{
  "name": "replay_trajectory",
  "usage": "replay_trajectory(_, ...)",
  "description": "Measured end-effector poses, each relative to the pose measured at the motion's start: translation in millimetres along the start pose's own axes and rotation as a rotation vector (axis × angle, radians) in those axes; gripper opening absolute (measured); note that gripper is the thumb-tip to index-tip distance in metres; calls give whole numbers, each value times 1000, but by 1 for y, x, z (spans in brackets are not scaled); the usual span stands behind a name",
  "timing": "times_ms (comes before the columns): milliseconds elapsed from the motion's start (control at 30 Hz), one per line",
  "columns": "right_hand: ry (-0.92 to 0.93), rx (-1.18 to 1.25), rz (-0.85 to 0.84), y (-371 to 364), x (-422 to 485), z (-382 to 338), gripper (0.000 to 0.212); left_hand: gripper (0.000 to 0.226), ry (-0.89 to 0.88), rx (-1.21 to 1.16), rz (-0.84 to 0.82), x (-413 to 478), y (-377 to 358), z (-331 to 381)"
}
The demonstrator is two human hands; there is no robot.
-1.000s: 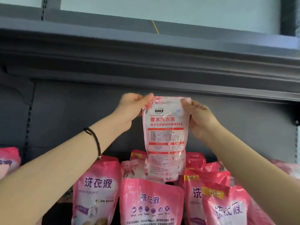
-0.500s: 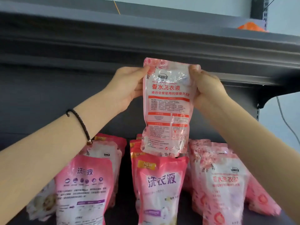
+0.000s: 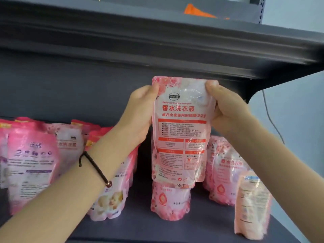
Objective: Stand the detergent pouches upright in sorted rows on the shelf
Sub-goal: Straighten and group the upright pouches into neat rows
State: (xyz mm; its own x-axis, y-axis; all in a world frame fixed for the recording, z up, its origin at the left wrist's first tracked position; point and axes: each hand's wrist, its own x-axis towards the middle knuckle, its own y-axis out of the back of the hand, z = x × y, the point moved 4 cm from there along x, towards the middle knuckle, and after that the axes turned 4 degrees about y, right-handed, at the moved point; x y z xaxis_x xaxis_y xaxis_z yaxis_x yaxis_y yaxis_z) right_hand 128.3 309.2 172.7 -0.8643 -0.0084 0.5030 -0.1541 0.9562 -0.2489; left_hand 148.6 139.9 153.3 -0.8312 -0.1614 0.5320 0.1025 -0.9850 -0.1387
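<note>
Black cord bracelet [image 3: 94, 167] on the left wrist. Front right of the shelf board [image 3: 157, 227]: one pale peach pouch [image 3: 252, 204], upright, near the edge.

Left hand [image 3: 140, 111] and right hand [image 3: 226, 109] grip the held pouch [image 3: 180, 130] by its upper corners. Thumbs lie on the printed face and the other fingers curl behind. It hangs upright above the board, its lower edge overlapping the top of a standing floral pouch [image 3: 170, 200]; contact unclear.

Further back, left: pink pouch cluster [image 3: 31, 163], some leaning. Right: floral pouch group [image 3: 226, 169], packed close.

Overhead: dark upper shelf [image 3: 157, 41], an orange object [image 3: 196, 12] on it
</note>
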Motion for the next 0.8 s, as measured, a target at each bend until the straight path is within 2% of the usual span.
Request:
replay_trajectory(167, -27, 1, 38, 36, -21, 43, 27, 31, 96, -104, 66, -29, -20, -48)
replay_trajectory(367, -58, 77, 66, 51, -35, 107, 15, 34, 139, -65, 240, -47, -24, -107)
replay_trajectory(500, -27, -37, 119, 56, -33, 130, 27, 44, 168, -103, 336, -49, -25, -133)
replay_trajectory(567, 49, -113, 144, 60, -40, 139, 14, 45, 188, -115, 354, -49, -25, -143)
replay_trajectory(633, 225, -280, 204, 66, -62, 146, 41, 41, 221, -155, 370, -49, -25, -146)
replay_trajectory(667, 337, -409, 246, 68, -76, 150, 47, 37, 247, -185, 379, -49, -25, -147)
replay_trajectory(733, 519, -636, 247, 63, -105, 160, 39, 29, 301, -271, 368, -48, -26, -146)
replay_trajectory(800, 552, -783, 173, 55, -121, 177, 31, 29, 346, -369, 286, -49, -31, -143)
